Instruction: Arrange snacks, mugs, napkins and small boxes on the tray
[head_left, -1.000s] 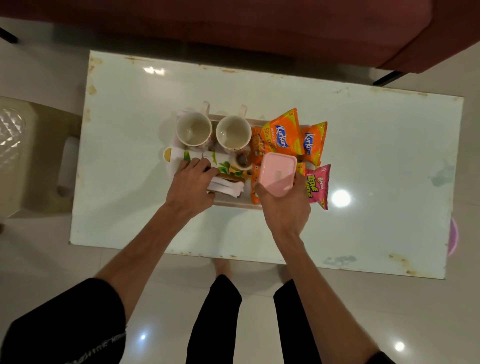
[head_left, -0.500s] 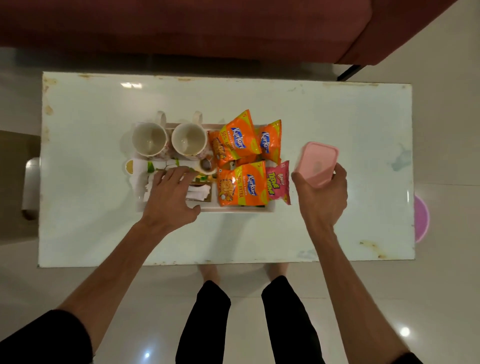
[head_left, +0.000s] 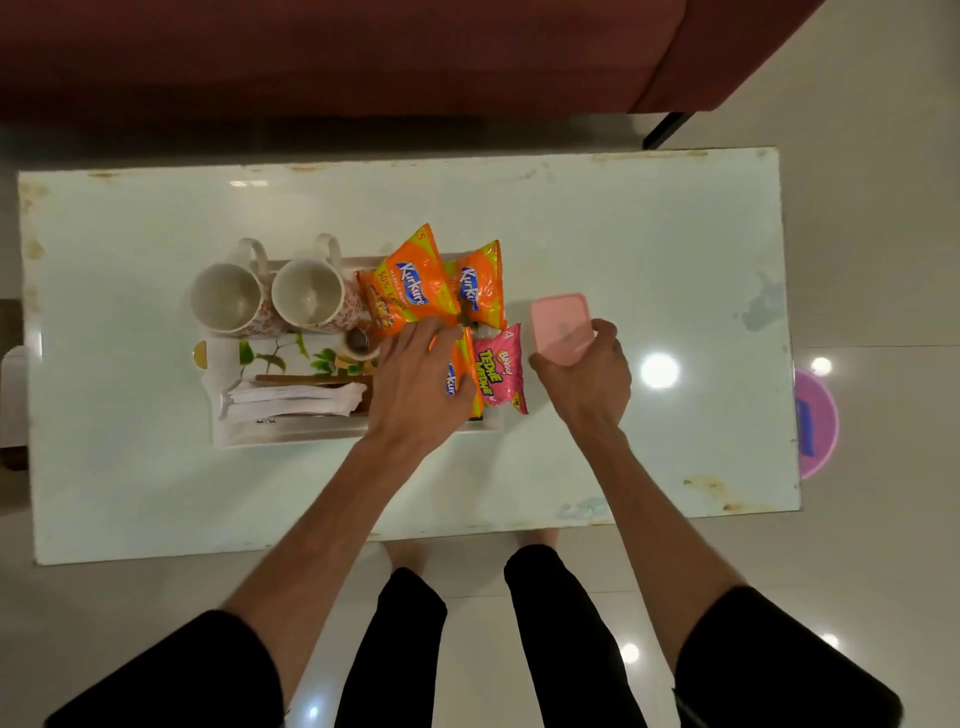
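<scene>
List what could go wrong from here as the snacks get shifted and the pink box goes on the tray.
1. The left hand presses on the orange snack packets, which overlap loosely; pushing them could knock the small cup just beside them.
2. The pink packet already overhangs the tray at its right edge and may slide onto the table.
3. The right hand holds the pink box beside the tray; little bare tray shows, so it may end up perched on packets.

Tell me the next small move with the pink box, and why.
Probably slide the snack packets toward the mugs with the left hand: they crowd the tray's right end, and the right hand holds the pink box off-tray, beside it.
</scene>
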